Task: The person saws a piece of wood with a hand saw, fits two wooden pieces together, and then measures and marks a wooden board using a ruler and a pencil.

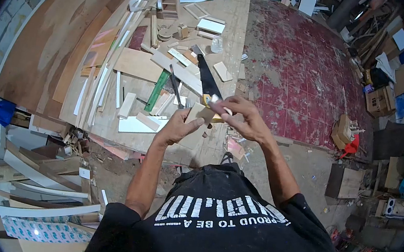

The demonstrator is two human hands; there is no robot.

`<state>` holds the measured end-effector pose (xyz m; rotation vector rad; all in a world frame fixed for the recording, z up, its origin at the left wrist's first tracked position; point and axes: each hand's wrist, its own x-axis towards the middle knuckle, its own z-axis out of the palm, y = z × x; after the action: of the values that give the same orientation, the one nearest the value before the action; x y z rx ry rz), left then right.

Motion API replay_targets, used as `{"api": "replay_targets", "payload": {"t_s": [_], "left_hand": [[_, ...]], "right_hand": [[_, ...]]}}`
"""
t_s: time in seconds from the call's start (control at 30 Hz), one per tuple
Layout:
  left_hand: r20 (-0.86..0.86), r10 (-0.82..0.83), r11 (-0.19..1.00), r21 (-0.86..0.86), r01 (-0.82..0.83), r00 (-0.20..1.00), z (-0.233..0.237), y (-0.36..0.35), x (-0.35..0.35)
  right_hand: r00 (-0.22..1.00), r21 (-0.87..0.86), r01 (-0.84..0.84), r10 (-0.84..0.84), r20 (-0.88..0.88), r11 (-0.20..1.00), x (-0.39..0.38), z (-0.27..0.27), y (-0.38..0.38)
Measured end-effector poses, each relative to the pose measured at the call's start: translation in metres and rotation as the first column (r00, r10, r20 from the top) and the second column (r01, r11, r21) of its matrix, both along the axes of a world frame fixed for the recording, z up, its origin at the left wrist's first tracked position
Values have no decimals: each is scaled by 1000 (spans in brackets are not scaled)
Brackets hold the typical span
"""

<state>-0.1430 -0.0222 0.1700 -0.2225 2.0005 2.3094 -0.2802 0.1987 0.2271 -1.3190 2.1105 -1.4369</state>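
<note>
The left hand (175, 129) was closed around a wooden block (197, 111) from below. At its three o'clock, the right hand (240, 118) pinched a pale object (227, 111), too small to identify. At twelve o'clock a handsaw (208, 83) lay on the workbench (233, 30).

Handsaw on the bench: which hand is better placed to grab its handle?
Right, likely. The right hand sits by the yellow handle of the handsaw; the left hand grips the wood block, farther off.

Wood block (197, 114) in left hand (178, 127)
</note>
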Motion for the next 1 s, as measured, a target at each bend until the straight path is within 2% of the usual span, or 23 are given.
{"api": "replay_targets", "payload": {"t_s": [0.03,0.07,0.1,0.13,0.17,0.23,0.27,0.3,0.33,0.37,0.43,0.5,0.57,0.6,0.63,0.67,0.7,0.8,0.83,0.87,0.9,0.97,1.0], "left_hand": [[2,-9,1000,-5,9,1000,3,1,0],[-7,-92,995,-28,92,996,5,2,0],[-18,-169,985,-46,168,985,6,4,-1],[-152,-164,986,-8,165,975,4,15,-4],[-147,-166,986,-4,168,975,4,18,-6],[-29,-164,986,-48,162,986,12,17,-8],[-162,-126,992,-37,122,979,-4,16,-9],[-179,-115,993,-42,109,977,-2,11,-7],[-111,-85,996,21,88,990,-1,3,1],[-31,-63,994,87,66,998,-1,-1,8],[0,-28,997,78,27,1000,2,-4,9],[-61,-8,1000,-16,7,998,-2,-3,8],[-67,-5,997,-76,0,998,-3,-2,8],[-64,-9,992,-129,1,998,-4,0,8],[-60,-19,992,-128,11,998,-3,1,7],[-70,-8,992,-126,-1,998,-2,2,6],[-76,6,992,-124,-15,997,-1,3,7],[-119,63,992,-105,-76,991,21,10,15],[-163,106,987,-103,-124,981,31,11,18],[-95,75,968,-233,-95,993,35,5,18],[-95,103,967,-225,-122,990,29,2,18],[-405,82,727,-601,-333,911,8,-3,13],[-386,100,744,-582,-327,917,1,-3,17]], "right_hand": [[995,38,-103,103,3,994,4,2,-2],[980,41,-174,169,108,984,3,2,-2],[981,43,-171,166,105,984,0,4,-9],[981,2,-178,177,75,984,0,5,-19],[981,-43,-183,185,48,982,1,6,-25],[977,-61,-161,168,133,985,2,13,-24],[971,-16,-206,206,121,978,0,10,-13],[962,33,-258,254,97,966,-5,8,-1],[960,34,-270,266,85,962,-9,5,9],[964,78,-251,242,107,965,-8,0,20],[966,122,-235,218,137,964,2,-5,27],[881,-14,90,-73,468,996,6,-5,27],[890,-34,138,-109,442,990,5,0,24],[975,-24,66,-60,213,998,8,1,18],[1000,7,2,-1,-23,1000,14,2,11],[994,-41,23,-27,-102,999,28,1,1],[995,-39,30,-34,-94,999,25,-5,1],[999,283,45,-37,-33,958,-3,-52,5],[999,287,36,-27,-32,957,0,-58,7],[975,256,67,-118,189,964,5,-64,9],[893,238,103,-195,406,966,11,-70,11],[873,210,132,-214,438,969,15,-93,10],[886,239,155,-242,397,959,18,-104,8]]}}
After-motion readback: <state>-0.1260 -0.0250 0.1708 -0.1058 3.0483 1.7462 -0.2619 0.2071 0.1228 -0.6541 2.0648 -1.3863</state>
